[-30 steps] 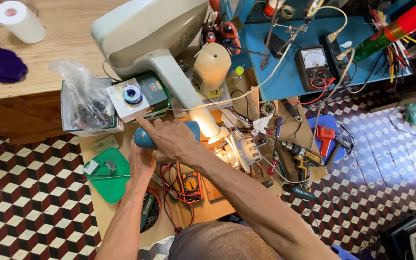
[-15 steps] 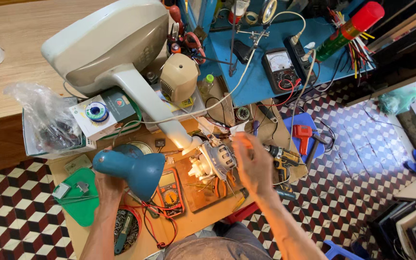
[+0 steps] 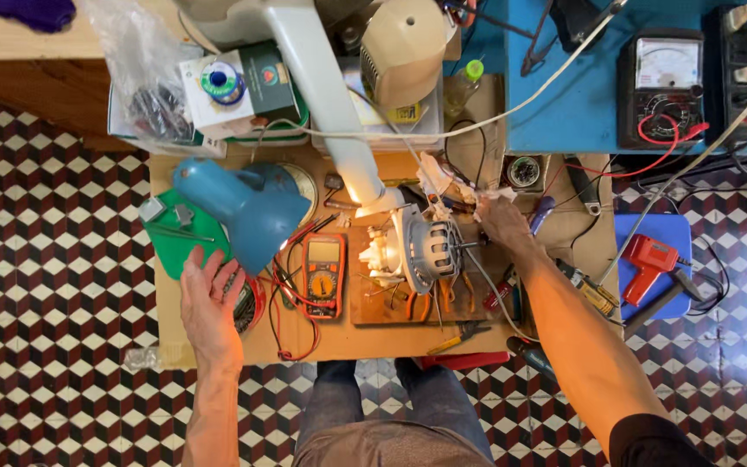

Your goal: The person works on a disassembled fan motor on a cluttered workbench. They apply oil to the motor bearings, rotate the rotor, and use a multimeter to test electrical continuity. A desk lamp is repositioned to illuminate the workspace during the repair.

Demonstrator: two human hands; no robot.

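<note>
The left hand (image 3: 209,303) is hanging open and empty just under the blue lamp (image 3: 248,207), whose shade is tilting toward the motor (image 3: 421,251), seemingly to light it. The right hand (image 3: 503,220) is resting against the motor's right side, fingers curled as if steadying it on the board; whether it is gripping anything, I cannot tell.

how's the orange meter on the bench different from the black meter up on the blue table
The orange meter has a small digital screen and a dial; the black meter has a wide needle scale. The orange meter is slimmer and sits on the brown bench; the black meter is bulkier, on the blue table. Both have red leads attached.
</note>
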